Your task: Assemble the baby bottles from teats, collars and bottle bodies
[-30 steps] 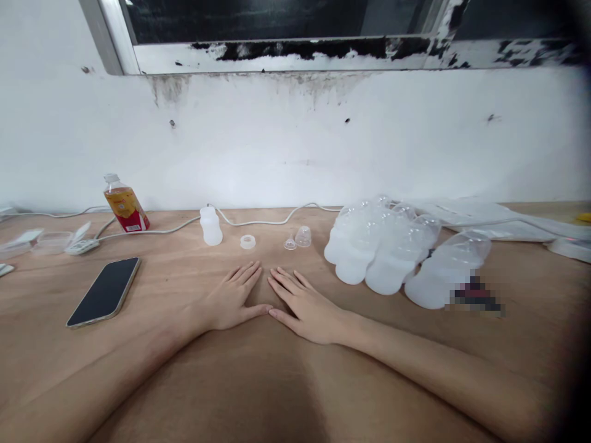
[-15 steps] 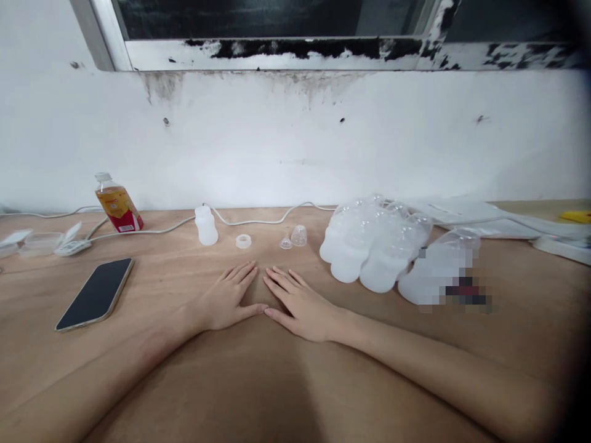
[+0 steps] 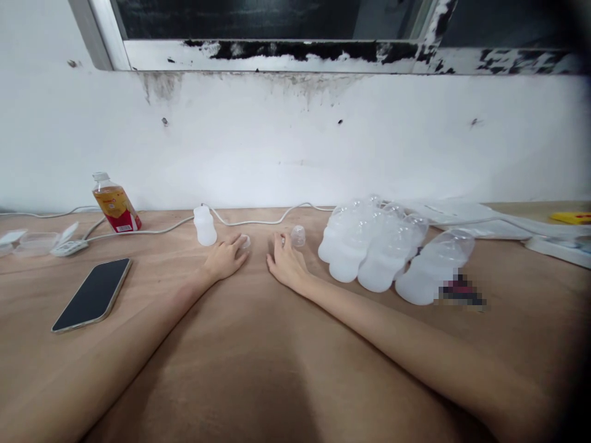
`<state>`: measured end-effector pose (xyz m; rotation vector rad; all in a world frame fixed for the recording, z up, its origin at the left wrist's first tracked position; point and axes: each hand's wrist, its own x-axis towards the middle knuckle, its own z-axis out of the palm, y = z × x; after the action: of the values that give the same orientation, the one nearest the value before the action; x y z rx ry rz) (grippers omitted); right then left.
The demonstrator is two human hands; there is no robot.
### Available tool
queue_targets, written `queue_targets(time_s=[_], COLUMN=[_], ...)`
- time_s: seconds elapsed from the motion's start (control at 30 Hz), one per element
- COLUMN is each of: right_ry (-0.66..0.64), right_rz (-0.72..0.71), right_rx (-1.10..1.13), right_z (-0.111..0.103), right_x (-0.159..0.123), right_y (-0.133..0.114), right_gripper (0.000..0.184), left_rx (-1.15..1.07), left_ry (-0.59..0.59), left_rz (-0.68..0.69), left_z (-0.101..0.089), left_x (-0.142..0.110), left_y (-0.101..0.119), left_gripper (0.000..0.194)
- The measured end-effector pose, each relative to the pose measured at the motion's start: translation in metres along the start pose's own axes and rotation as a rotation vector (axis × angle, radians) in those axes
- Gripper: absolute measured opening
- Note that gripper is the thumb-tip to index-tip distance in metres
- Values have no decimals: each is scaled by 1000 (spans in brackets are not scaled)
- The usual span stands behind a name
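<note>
My left hand (image 3: 225, 258) reaches to a translucent bottle collar ring (image 3: 245, 242) on the table. Its fingers and thumb are apart at the ring's near left side, partly covering it. My right hand (image 3: 287, 261) is over a small clear bottle nipple (image 3: 283, 241), mostly hidden behind the fingers. The right thumb and fingers are spread, not closed round it. Just right of the fingers stands a clear dome cap (image 3: 298, 236). A frosted white baby bottle body (image 3: 205, 226) stands upright behind my left hand.
Several frosted baby bottles with clear caps (image 3: 376, 246) are grouped at the right. A phone (image 3: 92, 295) lies at left, near a drink bottle (image 3: 116, 204). A white cable (image 3: 258, 223) runs along the wall. A flat plastic bag (image 3: 489, 221) lies at back right.
Both hands have left their flat pose with thumbs touching. They have moved forward and apart, the left to the ring, the right to the nipple. The view has shifted slightly.
</note>
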<state>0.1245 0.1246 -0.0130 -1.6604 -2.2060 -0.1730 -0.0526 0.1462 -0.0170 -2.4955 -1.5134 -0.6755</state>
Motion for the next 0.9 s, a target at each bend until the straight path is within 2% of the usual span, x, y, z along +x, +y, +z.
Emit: queue_targets(time_s=[0.13,0.23,0.33,0.43,0.57,0.63,0.77,0.9], right_ry=[-27,-38,1,60,17,14,21,20], right_rz=[-11,-34,-25,43,118,110,79,-25], right_rx=[-34,-28,-27,-40,-34,-27,-1,63], right_z=[4,3,1,1,3,3,2,-4], right_x=[11,12,10,8,10,12,16,10], right_y=[3,4,2,0,1,5,13,9], right_gripper=[32,27,33,45,36,33,39,37], left_rx=[-30,-43,-50,-56,-64,-69,-83,-101], left_ry=[-9,-5,-4,-2,-5,-9,-17,-43], left_rz=[34,51,60,62,62,61,55,62], left_z=[0,-3,-6,-7,-8,-9,-10,-11], left_x=[-2,-5,-6,-7,-8,-8,-7,-9], left_y=[-1,1,5,7,9,10,9,10], left_gripper=[36,32,28,27,27,27,34,36])
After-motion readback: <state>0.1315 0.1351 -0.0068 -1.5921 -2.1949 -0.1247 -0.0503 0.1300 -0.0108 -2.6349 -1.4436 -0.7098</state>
